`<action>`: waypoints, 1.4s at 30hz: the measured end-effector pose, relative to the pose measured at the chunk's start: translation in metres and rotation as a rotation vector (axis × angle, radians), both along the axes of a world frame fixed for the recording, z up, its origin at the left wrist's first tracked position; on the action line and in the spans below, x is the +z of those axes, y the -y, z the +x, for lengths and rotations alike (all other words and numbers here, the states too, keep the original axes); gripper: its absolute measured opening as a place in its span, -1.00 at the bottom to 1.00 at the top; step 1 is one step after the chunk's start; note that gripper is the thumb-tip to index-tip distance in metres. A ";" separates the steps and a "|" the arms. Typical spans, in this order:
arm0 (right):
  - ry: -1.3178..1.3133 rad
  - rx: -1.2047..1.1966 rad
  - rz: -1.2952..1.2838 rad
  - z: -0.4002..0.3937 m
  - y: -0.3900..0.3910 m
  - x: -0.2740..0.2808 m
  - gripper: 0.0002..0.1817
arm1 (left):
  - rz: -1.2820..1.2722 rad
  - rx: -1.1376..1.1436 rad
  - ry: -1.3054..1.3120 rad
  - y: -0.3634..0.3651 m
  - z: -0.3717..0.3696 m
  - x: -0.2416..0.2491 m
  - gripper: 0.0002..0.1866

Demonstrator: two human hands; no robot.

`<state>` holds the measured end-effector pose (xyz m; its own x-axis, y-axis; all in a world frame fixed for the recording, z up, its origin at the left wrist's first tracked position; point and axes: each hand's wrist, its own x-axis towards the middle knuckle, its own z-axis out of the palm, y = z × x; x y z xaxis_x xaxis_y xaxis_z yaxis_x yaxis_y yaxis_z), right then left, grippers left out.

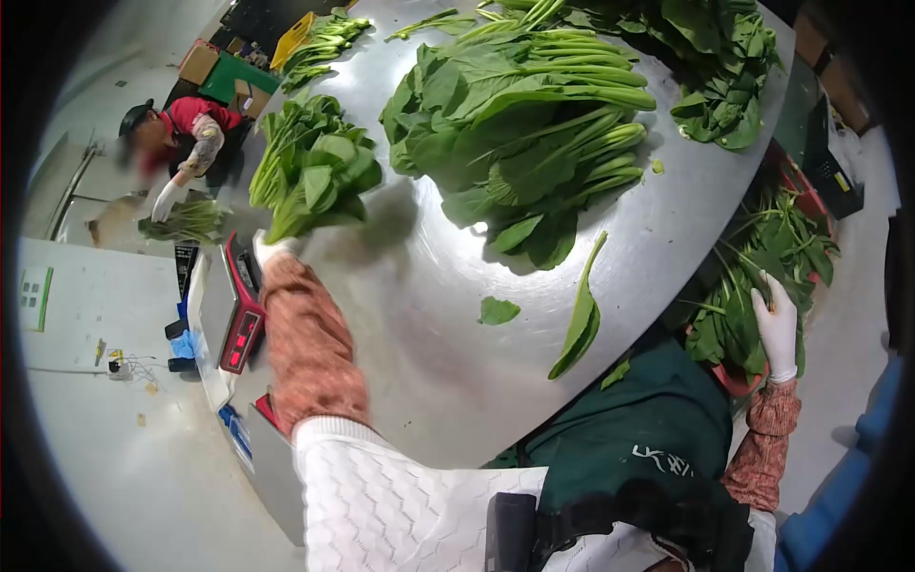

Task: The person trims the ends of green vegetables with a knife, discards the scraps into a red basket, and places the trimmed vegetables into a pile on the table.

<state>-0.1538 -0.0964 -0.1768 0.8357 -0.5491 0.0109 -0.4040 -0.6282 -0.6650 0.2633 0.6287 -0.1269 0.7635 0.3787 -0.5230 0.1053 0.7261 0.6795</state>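
My left hand (272, 250), in a white glove, reaches far out to the left of the metal table. Its fingers are mostly hidden behind a bunch of leafy greens (319, 176), which it grips at the lower end. A shadow falls on the table beside that bunch. Low on the right, my white-gloved right hand (777, 329) is among loose leafy greens (762, 250) in a red basket (739, 381), its fingers curled on the stems and leaves. A large pile of leafy greens (524, 124) lies on the table between my hands.
More greens (724, 71) lie at the far right, a small bunch (324, 43) at the far left. A single leaf (579, 319) and a leaf scrap (498, 310) lie nearer. Red scales (243, 315) stand by the left edge. A co-worker (191, 133) holds greens beyond.
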 end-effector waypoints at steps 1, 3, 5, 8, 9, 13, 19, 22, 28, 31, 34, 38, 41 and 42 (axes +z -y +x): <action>-0.017 -0.007 0.020 0.001 -0.001 0.001 -0.60 | -0.047 -0.018 -0.062 0.017 0.004 0.029 0.15; -0.032 0.000 0.035 0.008 -0.004 0.001 -0.59 | -0.105 -0.049 -0.021 0.027 0.000 0.050 0.25; -0.029 0.011 0.025 0.016 -0.013 0.002 -0.59 | -0.229 0.205 -0.184 0.074 -0.004 0.086 0.29; -0.002 0.070 -0.023 0.024 -0.025 0.003 -0.58 | 0.430 -0.279 -0.014 0.033 0.014 0.033 0.04; 0.022 0.108 -0.046 0.027 -0.027 0.005 -0.58 | 0.328 -0.188 -0.023 0.036 0.013 0.028 -0.11; 0.071 0.127 -0.016 0.025 -0.024 0.005 -0.59 | 0.211 -0.023 -0.071 0.046 0.004 0.019 -0.32; 0.011 0.067 0.058 0.010 -0.022 -0.005 -0.62 | 0.938 -0.210 0.154 0.116 0.013 0.082 -0.38; -0.002 0.057 0.123 0.006 -0.029 -0.010 -0.63 | 1.315 -0.486 0.726 0.235 -0.007 0.128 -0.56; 0.061 0.036 0.148 -0.002 -0.030 -0.017 -0.62 | 1.887 -0.979 0.916 0.445 -0.003 0.124 -0.25; 0.094 -0.003 0.125 -0.017 -0.025 -0.013 -0.62 | 2.189 -1.063 0.682 0.493 0.034 0.091 0.03; 0.090 -0.072 0.163 -0.034 -0.017 -0.013 -0.64 | 2.109 -1.540 0.396 0.496 0.056 0.078 0.18; 0.071 -0.152 0.251 -0.056 -0.013 -0.022 -0.66 | 2.018 -1.505 0.670 0.470 0.012 0.086 0.25; 0.084 -0.129 0.338 -0.059 -0.014 -0.035 -0.67 | 2.322 -1.189 0.945 0.464 -0.044 0.088 0.16; 0.092 -0.106 0.325 -0.056 -0.016 -0.034 -0.67 | 2.321 -1.308 0.760 0.474 -0.078 0.104 0.03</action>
<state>-0.2098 -0.0806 -0.2107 0.7773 -0.6202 -0.1060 -0.3851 -0.3357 -0.8596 0.1849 0.1546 -0.0230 0.6721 -0.7396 -0.0358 -0.7403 -0.6723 -0.0087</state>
